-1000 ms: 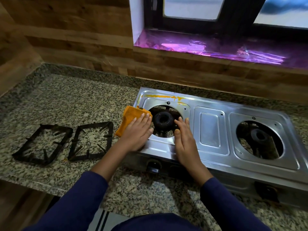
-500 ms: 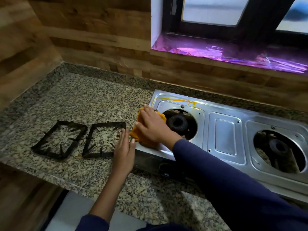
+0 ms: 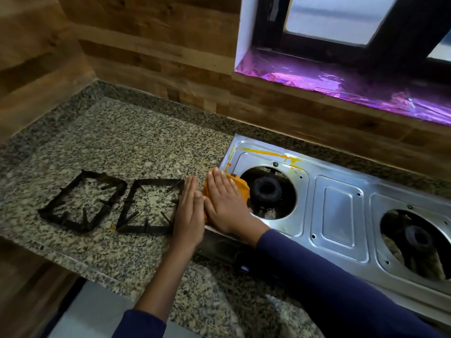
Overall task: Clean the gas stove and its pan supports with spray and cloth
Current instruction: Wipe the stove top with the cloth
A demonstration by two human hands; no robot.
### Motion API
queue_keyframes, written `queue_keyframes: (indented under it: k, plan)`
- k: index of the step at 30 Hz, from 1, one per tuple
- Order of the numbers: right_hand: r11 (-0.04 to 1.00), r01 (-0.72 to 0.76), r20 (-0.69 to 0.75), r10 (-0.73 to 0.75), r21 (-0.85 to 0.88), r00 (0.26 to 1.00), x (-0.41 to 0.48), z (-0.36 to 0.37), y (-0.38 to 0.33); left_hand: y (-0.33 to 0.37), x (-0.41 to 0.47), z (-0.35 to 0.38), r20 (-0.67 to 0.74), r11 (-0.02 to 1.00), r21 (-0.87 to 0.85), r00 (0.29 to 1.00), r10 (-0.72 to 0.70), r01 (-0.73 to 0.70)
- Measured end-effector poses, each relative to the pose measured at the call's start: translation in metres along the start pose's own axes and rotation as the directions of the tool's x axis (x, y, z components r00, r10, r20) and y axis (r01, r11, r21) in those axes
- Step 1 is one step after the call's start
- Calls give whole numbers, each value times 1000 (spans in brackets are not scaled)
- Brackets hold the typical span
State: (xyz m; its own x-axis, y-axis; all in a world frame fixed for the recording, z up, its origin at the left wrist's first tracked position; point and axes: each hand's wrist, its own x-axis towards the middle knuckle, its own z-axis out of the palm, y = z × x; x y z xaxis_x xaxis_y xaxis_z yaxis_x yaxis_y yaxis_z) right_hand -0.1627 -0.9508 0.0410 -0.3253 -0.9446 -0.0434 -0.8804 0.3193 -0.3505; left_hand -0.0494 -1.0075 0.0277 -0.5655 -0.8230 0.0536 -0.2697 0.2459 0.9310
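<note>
A steel two-burner gas stove (image 3: 339,211) sits on the granite counter, with a yellow stain (image 3: 268,153) along its back left rim. My right hand (image 3: 227,203) lies flat on an orange cloth (image 3: 240,184), pressing it onto the stove's left edge beside the left burner (image 3: 267,190). My left hand (image 3: 189,215) stands flat against the stove's left side, fingers straight, holding nothing. Two black pan supports (image 3: 83,201) (image 3: 148,206) lie side by side on the counter to the left. No spray bottle is in view.
The right burner (image 3: 417,237) sits bare in its opening. Granite counter (image 3: 134,147) stretches left to a wooden wall corner. A window sill lined with purple foil (image 3: 341,86) runs above the stove. The counter's front edge is at the lower left.
The cloth passed from my left hand to my right. My right hand slid it toward the stove's left edge, and my left hand moved off the stove to its left side.
</note>
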Motion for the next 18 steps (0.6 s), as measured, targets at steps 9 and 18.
queue_keyframes:
  k: [9,18]
  plan:
    - [965,-133,7,138,-225,990,94,-45,69,6,30,29,204,767,591,967,155,-248]
    - [971,-235,-27,234,-48,972,84,-96,160,6,30,28,265,736,634,961,81,-237]
